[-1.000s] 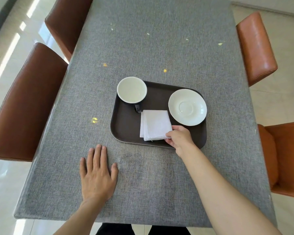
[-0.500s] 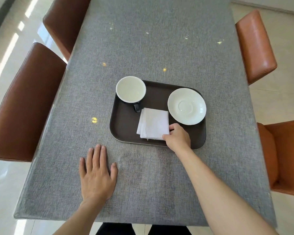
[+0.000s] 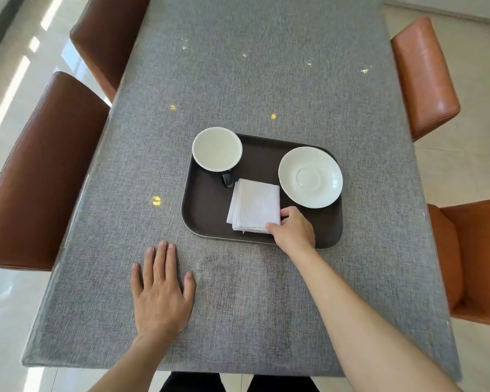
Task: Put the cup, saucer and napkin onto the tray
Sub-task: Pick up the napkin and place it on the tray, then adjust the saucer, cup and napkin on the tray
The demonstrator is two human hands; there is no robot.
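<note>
A dark brown tray (image 3: 207, 213) lies mid-table. On its far left corner stands a cup (image 3: 217, 149), white inside and dark outside, with its handle towards me. A white saucer (image 3: 310, 177) sits at the tray's far right. A folded white napkin (image 3: 253, 205) lies flat in the tray's middle. My right hand (image 3: 293, 229) rests at the napkin's near right corner, thumb and fingers pinching its edge. My left hand (image 3: 161, 290) lies flat on the grey tablecloth, left of and nearer than the tray, fingers spread, holding nothing.
The grey cloth-covered table (image 3: 266, 80) stretches far ahead. Two brown chairs (image 3: 46, 171) stand along the left side and two orange chairs (image 3: 425, 75) along the right. The table's near edge is just below my forearms.
My right hand slid the napkin slightly left and away on the tray and turned it a little; it now lies flat. My left hand has stayed in place.
</note>
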